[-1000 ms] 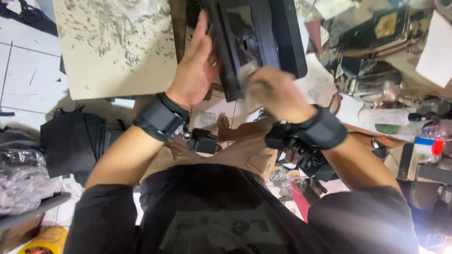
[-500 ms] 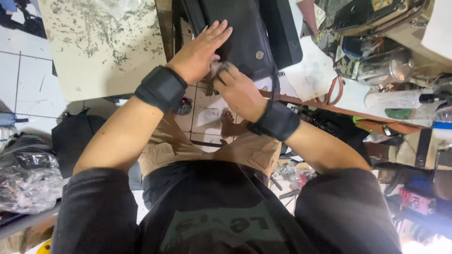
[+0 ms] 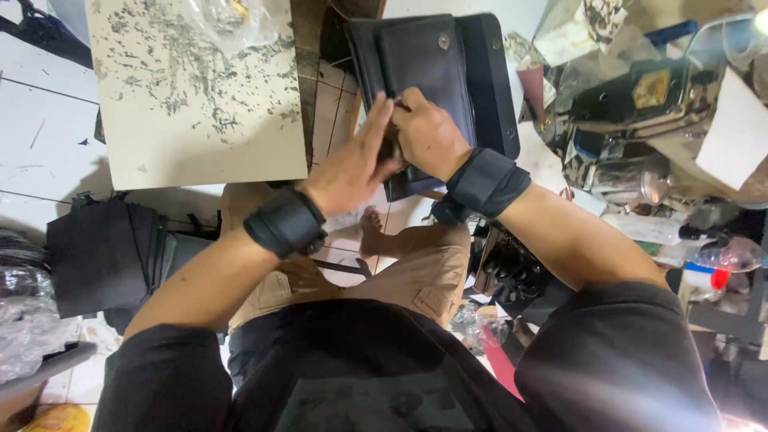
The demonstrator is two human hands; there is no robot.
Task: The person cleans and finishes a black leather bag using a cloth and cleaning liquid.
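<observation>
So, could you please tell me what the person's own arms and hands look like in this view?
Both hands, the left hand and the right hand, are bare, with no gloves. Each wrist carries a wide black wrist strap: one on the left, one on the right. The forearms are bare, and black short sleeves cover the upper arms.

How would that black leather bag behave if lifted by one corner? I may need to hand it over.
The black leather bag would probably flex, since its layered panels look soft. Both hands, left hand and right hand, press it, suggesting it needs steadying.
</observation>
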